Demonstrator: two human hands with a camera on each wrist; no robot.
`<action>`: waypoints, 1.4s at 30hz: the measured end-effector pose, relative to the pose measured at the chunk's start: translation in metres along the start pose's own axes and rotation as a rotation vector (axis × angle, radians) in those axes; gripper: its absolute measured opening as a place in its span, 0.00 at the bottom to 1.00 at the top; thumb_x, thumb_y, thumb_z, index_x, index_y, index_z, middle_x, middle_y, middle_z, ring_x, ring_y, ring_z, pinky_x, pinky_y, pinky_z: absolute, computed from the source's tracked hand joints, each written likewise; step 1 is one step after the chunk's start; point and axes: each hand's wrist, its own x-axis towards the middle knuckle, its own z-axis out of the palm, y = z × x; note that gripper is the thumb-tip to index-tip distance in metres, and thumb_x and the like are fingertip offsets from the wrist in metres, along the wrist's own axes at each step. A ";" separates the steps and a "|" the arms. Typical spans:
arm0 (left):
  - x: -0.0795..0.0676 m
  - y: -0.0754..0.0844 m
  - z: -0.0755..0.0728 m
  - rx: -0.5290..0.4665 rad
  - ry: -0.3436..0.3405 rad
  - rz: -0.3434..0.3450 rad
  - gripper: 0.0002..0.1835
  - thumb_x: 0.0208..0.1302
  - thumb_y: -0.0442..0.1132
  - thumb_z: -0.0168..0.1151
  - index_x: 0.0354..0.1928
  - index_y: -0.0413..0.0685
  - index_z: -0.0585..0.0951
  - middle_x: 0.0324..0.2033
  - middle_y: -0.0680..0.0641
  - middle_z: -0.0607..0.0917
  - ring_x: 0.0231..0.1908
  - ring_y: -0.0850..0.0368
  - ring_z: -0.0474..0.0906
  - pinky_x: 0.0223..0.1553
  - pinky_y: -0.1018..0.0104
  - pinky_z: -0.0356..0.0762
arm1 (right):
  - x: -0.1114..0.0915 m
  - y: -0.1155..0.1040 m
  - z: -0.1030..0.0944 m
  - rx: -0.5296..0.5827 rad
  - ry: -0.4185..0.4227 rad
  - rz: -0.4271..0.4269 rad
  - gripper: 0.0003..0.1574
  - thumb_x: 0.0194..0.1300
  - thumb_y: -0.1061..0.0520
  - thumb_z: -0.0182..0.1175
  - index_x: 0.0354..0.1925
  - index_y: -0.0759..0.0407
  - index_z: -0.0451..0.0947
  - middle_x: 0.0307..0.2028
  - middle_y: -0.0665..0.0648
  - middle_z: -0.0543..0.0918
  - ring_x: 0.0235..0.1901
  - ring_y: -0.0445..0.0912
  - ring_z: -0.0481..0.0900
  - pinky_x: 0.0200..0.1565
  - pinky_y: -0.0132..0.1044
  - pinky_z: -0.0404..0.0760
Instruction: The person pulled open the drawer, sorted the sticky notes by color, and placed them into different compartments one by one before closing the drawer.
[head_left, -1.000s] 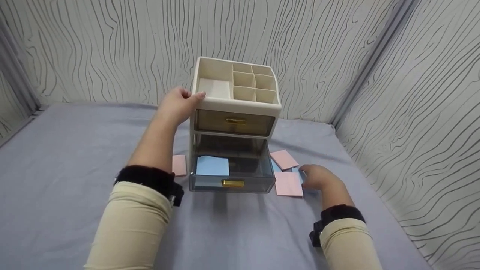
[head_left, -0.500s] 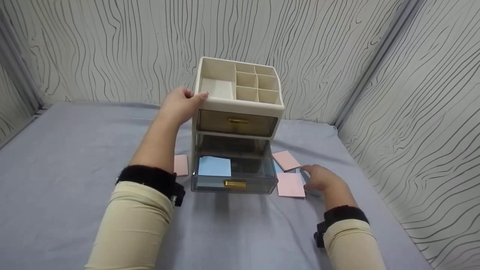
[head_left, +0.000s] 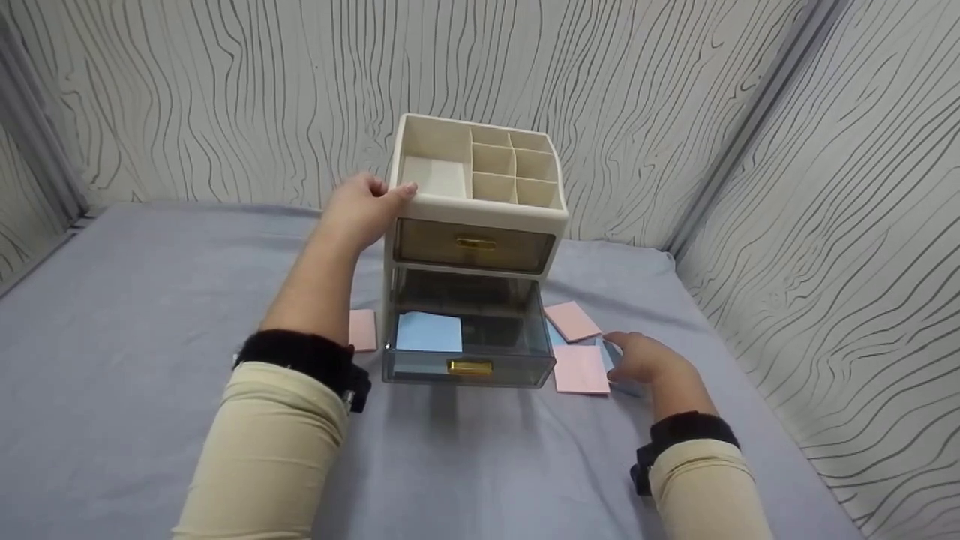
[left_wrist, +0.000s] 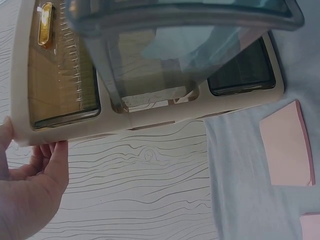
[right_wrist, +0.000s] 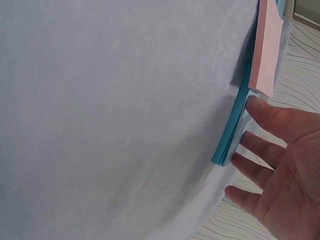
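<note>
Standing to the right of the left hand [head_left: 367,210], the cream organizer [head_left: 480,208] is gripped by that hand's thumb and fingers at its upper left edge, with its lower drawer [head_left: 521,371] slid out between the two hands. Over on the other side, the loose blue pad [right_wrist: 232,127] is met by the right hand [head_left: 645,358], by far the nearer one: its long visible edge is laid across thumb and fingertips, touched but not clenched. Just left of those fingertips, a pink pad [head_left: 583,369] is seen, unheld.
</note>
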 end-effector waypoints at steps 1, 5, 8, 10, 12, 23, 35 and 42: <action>0.000 0.000 0.000 -0.003 0.000 0.000 0.26 0.61 0.60 0.52 0.47 0.46 0.69 0.45 0.45 0.74 0.47 0.50 0.69 0.50 0.52 0.68 | 0.000 0.001 0.000 -0.007 0.006 0.002 0.44 0.52 0.55 0.66 0.65 0.54 0.60 0.62 0.68 0.62 0.59 0.65 0.60 0.54 0.63 0.60; 0.000 0.000 0.000 -0.010 -0.007 -0.004 0.27 0.61 0.61 0.51 0.48 0.46 0.69 0.45 0.45 0.74 0.47 0.50 0.69 0.51 0.52 0.68 | 0.000 0.005 -0.001 -0.046 0.043 -0.015 0.44 0.50 0.52 0.68 0.62 0.60 0.62 0.57 0.69 0.65 0.54 0.62 0.66 0.52 0.61 0.65; 0.000 0.000 -0.001 -0.001 -0.011 0.002 0.27 0.61 0.60 0.51 0.47 0.44 0.69 0.45 0.45 0.73 0.46 0.50 0.69 0.50 0.53 0.68 | -0.001 0.007 -0.001 -0.086 0.080 -0.044 0.45 0.47 0.49 0.70 0.60 0.66 0.64 0.53 0.71 0.67 0.48 0.60 0.69 0.51 0.59 0.67; 0.000 0.001 -0.002 0.003 -0.011 0.004 0.26 0.62 0.60 0.51 0.46 0.44 0.69 0.44 0.45 0.73 0.46 0.50 0.69 0.49 0.54 0.68 | -0.002 0.007 -0.002 -0.105 0.099 -0.054 0.47 0.46 0.48 0.71 0.58 0.68 0.65 0.52 0.72 0.67 0.47 0.59 0.69 0.51 0.59 0.68; 0.000 0.001 -0.002 0.005 -0.009 0.004 0.25 0.62 0.59 0.52 0.46 0.44 0.69 0.43 0.45 0.73 0.45 0.51 0.69 0.48 0.55 0.68 | -0.003 0.007 -0.004 -0.113 0.115 -0.060 0.48 0.45 0.48 0.71 0.59 0.68 0.64 0.54 0.74 0.65 0.48 0.61 0.68 0.52 0.60 0.67; -0.001 0.001 -0.001 -0.008 -0.006 -0.003 0.24 0.62 0.59 0.52 0.46 0.45 0.69 0.44 0.45 0.74 0.46 0.50 0.69 0.49 0.53 0.69 | -0.010 0.005 -0.030 -0.068 0.097 -0.201 0.14 0.56 0.61 0.61 0.41 0.65 0.73 0.35 0.61 0.78 0.33 0.51 0.76 0.37 0.46 0.77; 0.000 0.000 -0.003 -0.005 -0.009 0.005 0.25 0.62 0.59 0.52 0.46 0.45 0.69 0.44 0.45 0.74 0.46 0.50 0.69 0.49 0.54 0.69 | -0.029 -0.005 -0.070 -0.097 0.120 -0.277 0.11 0.57 0.61 0.59 0.39 0.63 0.73 0.37 0.64 0.77 0.34 0.53 0.75 0.34 0.46 0.77; 0.000 0.000 -0.001 0.001 -0.001 0.009 0.25 0.62 0.59 0.52 0.47 0.45 0.69 0.45 0.45 0.74 0.46 0.50 0.70 0.50 0.54 0.69 | -0.050 -0.021 -0.094 -0.100 0.176 -0.347 0.10 0.58 0.59 0.59 0.39 0.62 0.73 0.34 0.63 0.76 0.32 0.53 0.74 0.31 0.44 0.78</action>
